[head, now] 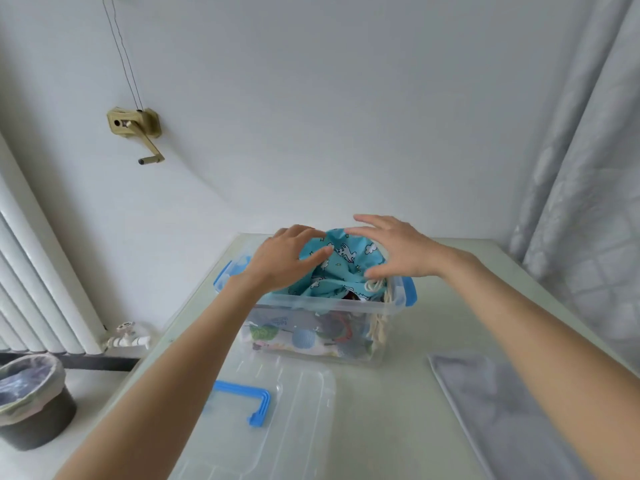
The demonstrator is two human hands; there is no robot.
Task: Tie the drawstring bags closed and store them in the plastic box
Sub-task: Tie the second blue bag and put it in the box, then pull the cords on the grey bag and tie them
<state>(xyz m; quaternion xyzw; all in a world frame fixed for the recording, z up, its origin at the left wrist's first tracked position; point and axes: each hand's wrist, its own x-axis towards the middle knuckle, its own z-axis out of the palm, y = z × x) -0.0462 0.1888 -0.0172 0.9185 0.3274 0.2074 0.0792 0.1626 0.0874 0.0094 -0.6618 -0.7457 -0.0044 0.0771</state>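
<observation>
Lid of clear plastic with a blue handle lies at the lower center of the frame on the pale surface, a grey cloth to its right. Beyond it, at center, stands the plastic box, packed with bags. On top sits the turquoise drawstring bag. The left hand rests spread on it; the right hand hovers wide, fingers relaxed.

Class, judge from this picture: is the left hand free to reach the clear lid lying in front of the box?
Probably yes: the left hand holds nothing, and nothing lies on the lid.
</observation>
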